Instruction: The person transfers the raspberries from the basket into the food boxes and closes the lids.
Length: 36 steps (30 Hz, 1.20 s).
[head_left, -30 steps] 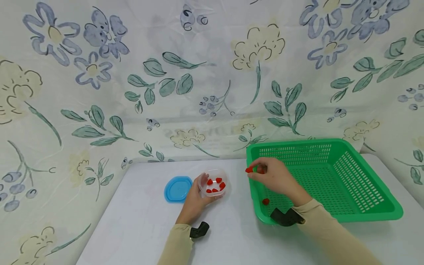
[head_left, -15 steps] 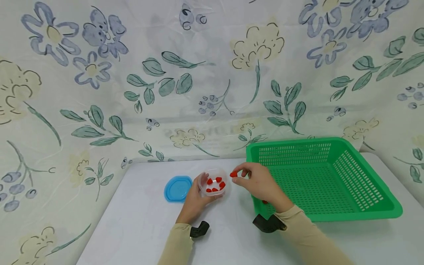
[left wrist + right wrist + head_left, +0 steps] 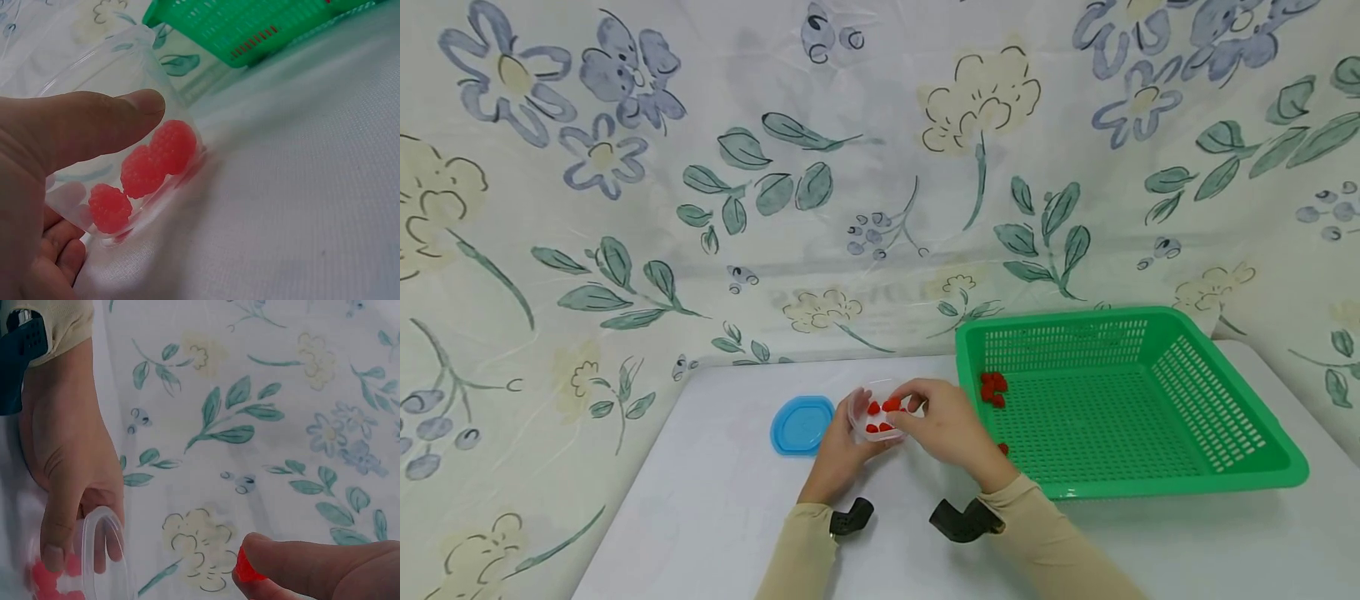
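My left hand (image 3: pixel 837 458) grips a small clear plastic tub (image 3: pixel 125 69) at its left side, thumb along the near wall and fingers round the other side. Several red raspberries (image 3: pixel 142 170) lie in the tub, seen through its wall in the left wrist view. My right hand (image 3: pixel 951 427) pinches one raspberry (image 3: pixel 249 567) between thumb and fingertips. In the head view those fingertips overlap the tub's opening from the right and hide part of its inside.
A large green basket (image 3: pixel 1138 487) stands at the right, with several raspberries (image 3: pixel 992 385) along its left side. Left of the tub lies a blue lid (image 3: pixel 802 427) on the white table (image 3: pixel 715 500). A floral cloth (image 3: pixel 880 208) hangs behind.
My right hand has moved left from above the basket to the tub, carrying the raspberry. The raspberries it covered in the basket now show. My left hand and the tub have stayed in place.
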Motion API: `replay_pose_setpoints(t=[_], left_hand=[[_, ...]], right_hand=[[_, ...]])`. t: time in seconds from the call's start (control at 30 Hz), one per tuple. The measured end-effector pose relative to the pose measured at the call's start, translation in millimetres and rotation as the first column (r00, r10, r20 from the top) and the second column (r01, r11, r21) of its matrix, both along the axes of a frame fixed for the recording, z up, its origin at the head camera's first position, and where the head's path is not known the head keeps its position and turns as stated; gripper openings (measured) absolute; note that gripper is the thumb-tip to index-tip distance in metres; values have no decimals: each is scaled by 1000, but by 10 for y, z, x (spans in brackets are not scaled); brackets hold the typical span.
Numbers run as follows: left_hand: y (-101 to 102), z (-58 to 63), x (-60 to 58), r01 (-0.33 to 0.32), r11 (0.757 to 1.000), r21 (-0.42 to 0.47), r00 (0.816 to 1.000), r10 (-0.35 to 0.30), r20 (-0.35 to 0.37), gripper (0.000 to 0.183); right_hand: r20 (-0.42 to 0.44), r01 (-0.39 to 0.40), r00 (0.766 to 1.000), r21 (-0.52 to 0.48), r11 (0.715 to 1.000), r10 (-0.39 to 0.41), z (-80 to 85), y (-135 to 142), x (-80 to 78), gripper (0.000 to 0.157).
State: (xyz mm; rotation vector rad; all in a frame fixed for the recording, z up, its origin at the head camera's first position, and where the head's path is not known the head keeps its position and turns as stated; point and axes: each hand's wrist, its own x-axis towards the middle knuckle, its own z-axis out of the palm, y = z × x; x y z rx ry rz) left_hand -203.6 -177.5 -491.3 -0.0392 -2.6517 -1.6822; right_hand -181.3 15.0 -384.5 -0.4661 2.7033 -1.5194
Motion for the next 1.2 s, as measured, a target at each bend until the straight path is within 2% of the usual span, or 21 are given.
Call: replay_pose_setpoints(t=[0.27, 0.6, 0.83, 0.97, 1.2], left_hand=[[13, 24, -12, -19, 999, -37, 1000, 19, 9, 97], [1, 18, -20, -3, 999, -51, 1000, 2, -20, 95], [-16, 19, -18, 16, 999, -50, 999, -18, -50, 94], [-11, 13, -25, 8, 998, -56, 999, -11, -47, 94], [-5, -2, -45, -6, 998, -64, 999, 3, -36, 94]], right_hand=[[41, 11, 999, -75, 997, -8, -123, -220, 15, 20], [-11, 138, 990, -94, 986, -139, -319, -376, -59, 20], [39, 204, 979, -119, 972, -201, -414, -453, -110, 23], [42, 242, 970, -86, 966, -240, -469, -464, -148, 23], [-16, 308, 951, -6, 951, -308, -547, -439, -201, 19]])
